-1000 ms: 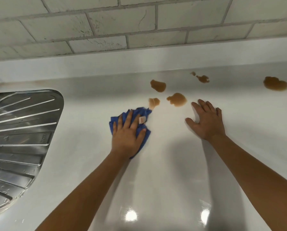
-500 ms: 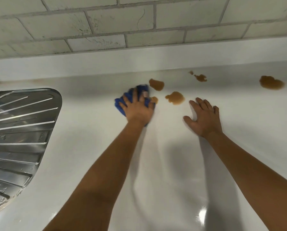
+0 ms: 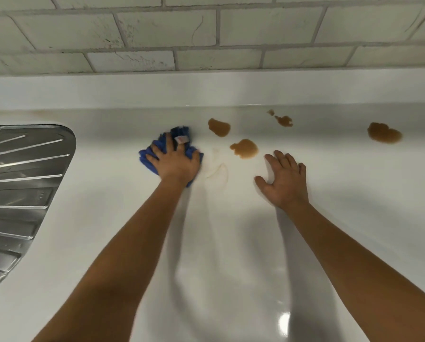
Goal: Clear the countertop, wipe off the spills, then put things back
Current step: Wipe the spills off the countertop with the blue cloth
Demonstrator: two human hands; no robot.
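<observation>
My left hand (image 3: 175,161) presses a crumpled blue cloth (image 3: 179,132) flat onto the white countertop (image 3: 231,243), fingers spread over it. Just right of the cloth lies a faint smeared streak (image 3: 216,170). Brown spills sit beyond: one blob (image 3: 219,127) near the back, another (image 3: 244,148) in front of it, a small splatter (image 3: 283,119) further right, and a larger patch (image 3: 384,133) at the far right. My right hand (image 3: 284,180) rests palm down on the counter, fingers straight, just below the second blob and holding nothing.
A ribbed steel drainboard (image 3: 21,183) fills the left side. A low white upstand (image 3: 206,90) and a grey brick-tiled wall (image 3: 206,33) close off the back. Ceiling lights glare on the near counter.
My left hand pushed the cloth up toward the spills, then pulled it back left. The small blob next to the cloth is now only a faint smear. My right hand stayed put.
</observation>
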